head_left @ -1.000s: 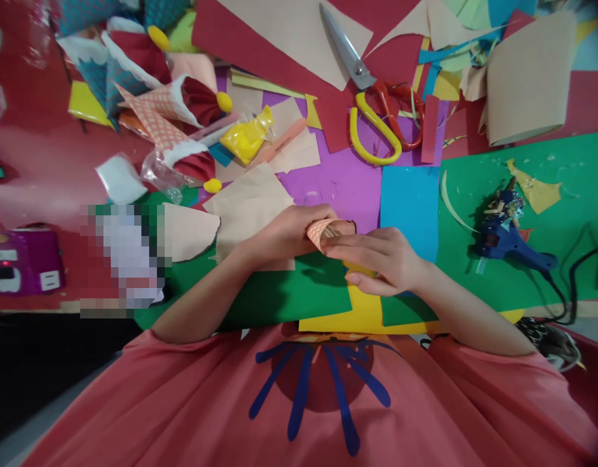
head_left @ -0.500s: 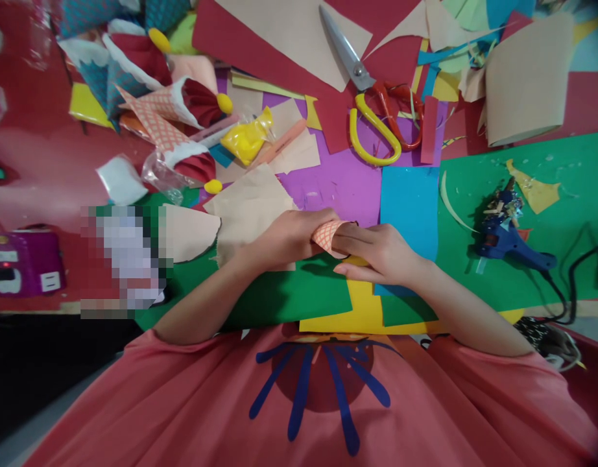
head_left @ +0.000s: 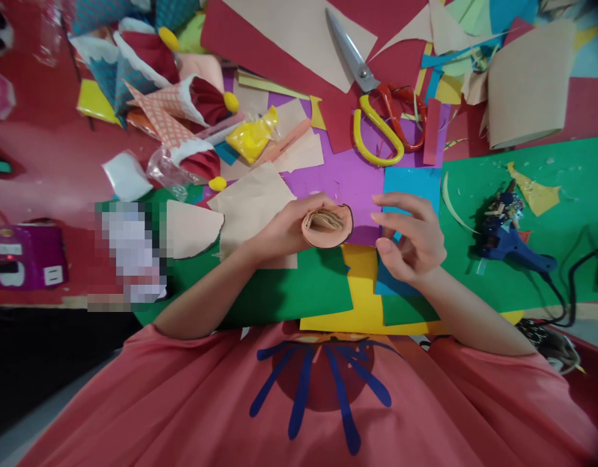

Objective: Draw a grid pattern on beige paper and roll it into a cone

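My left hand (head_left: 292,224) is wrapped round a paper cone (head_left: 345,230), its round mouth tipped toward me. Crumpled tan paper (head_left: 323,221) shows inside the mouth, and a dark line runs along the cone's rim. To the right, apart from the cone, my right hand (head_left: 410,230) is empty with its fingers spread and curved. Beneath the hands lie purple paper (head_left: 352,185), blue paper (head_left: 416,188) and yellow paper (head_left: 362,292). A tan paper sheet (head_left: 250,194) lies under my left wrist, beside a cut paper piece (head_left: 194,230) with a scalloped dark edge.
Large scissors (head_left: 371,91) lie open beyond my hands. A blue glue gun (head_left: 513,246) rests on green paper (head_left: 474,292) at right, its cord trailing off. Finished paper cones (head_left: 177,107) and a yellow bag (head_left: 253,136) are at upper left. A tan paper roll (head_left: 530,84) lies upper right.
My right hand has drawn out of the cone and moved right, its fingers spreading. The cone has turned in my left hand, so its mouth and the crumpled paper inside now show.
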A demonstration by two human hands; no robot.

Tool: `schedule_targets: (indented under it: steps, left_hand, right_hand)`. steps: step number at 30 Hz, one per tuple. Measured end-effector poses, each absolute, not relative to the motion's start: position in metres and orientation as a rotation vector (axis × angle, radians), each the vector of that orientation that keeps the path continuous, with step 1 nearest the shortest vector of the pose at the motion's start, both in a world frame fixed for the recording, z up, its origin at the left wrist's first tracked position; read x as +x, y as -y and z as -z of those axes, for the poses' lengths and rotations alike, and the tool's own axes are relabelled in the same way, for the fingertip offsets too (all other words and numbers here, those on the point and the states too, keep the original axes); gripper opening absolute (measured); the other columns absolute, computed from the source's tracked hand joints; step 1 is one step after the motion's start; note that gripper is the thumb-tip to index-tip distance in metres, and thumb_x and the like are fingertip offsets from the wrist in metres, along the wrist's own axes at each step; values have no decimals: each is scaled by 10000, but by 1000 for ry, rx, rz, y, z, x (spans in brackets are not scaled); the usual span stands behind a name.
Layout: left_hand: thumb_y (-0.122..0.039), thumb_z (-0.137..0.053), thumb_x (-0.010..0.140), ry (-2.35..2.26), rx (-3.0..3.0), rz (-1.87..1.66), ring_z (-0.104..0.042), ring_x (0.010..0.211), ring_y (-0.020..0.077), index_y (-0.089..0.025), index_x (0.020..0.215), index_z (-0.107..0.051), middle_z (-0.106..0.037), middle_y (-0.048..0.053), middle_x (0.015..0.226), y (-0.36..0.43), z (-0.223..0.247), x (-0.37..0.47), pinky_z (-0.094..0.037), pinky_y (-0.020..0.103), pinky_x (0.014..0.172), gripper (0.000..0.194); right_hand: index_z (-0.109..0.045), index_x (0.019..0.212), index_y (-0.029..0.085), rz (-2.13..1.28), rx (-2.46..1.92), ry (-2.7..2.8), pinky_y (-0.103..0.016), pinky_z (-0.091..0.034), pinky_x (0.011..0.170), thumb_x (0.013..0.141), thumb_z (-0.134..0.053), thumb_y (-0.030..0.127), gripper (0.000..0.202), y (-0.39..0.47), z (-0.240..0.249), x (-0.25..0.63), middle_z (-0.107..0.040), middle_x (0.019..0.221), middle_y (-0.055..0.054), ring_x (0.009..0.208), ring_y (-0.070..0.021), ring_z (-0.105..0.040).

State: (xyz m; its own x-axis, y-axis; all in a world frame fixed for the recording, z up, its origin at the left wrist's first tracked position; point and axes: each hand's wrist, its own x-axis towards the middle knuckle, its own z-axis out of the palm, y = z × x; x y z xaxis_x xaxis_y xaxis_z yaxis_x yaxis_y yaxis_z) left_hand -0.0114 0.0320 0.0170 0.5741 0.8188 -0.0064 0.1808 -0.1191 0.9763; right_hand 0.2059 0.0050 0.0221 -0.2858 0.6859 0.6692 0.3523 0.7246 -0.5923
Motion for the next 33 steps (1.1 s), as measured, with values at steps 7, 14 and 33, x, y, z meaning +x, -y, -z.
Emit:
schedule_targets:
  steps: [7, 14, 33]
  left_hand:
    - [-306, -670, 787, -891, 1681, -645, -585, 713, 119, -182, 862, -560, -634, -6, 812, -33, -16, -9, -467, 234, 646, 182]
    - [-414, -643, 825, -950, 1825, -672, -646, 799, 135, -196, 1023, -539, -671, 7, 926, -31, -5, -8, -512, 238, 682, 313]
    - [-310, -461, 869, -1186, 2414, -173, -566, 890, 197, -184, 790, -575, -619, 46, 871, -71, -33, -71, -431, 362, 854, 188]
  right_hand:
    - [-577, 1203, 328, -455, -801, 2176, -259, -532, 525, 890, -489, 191, 353, -6, -17, 202, -558, 1346, -58, 613, -82, -584]
    - [-667, 1003, 252, -560, -904, 2159, -327, -591, 698, 911, -484, 175, 219, -8, -15, 202, -582, 1309, -81, 946, -185, -657]
    - [-682, 1029, 245, -916, -1405, 1438, -256, -521, 584, 894, -595, 304, 171, -29, -12, 208, -663, 772, 10, 626, -105, -600]
